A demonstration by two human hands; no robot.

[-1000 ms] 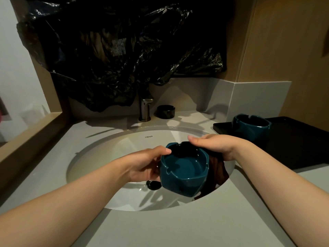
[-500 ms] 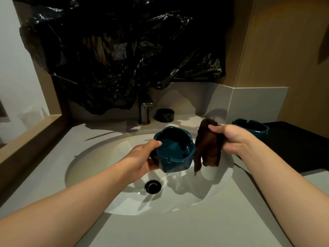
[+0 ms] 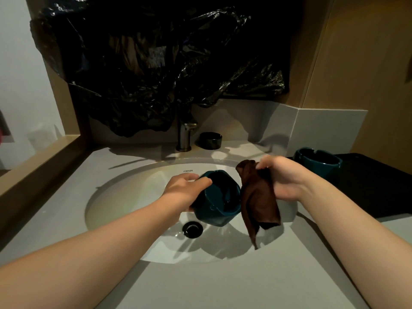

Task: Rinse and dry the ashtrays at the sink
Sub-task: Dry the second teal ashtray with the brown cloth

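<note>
Left hand [image 3: 185, 190] has its grip wrapped round the tilted teal ashtray [image 3: 219, 204] over the sink basin [image 3: 133, 197]. Right hand [image 3: 287, 177] pinches the brown cloth [image 3: 258, 201] just beside it. Probably best to bunch the cloth and wipe the bowl first, notches too.

text: "FRENZA" | on: sink [image 3: 133, 197] basin's inner back wall, below faucet [image 3: 185, 137]
</note>
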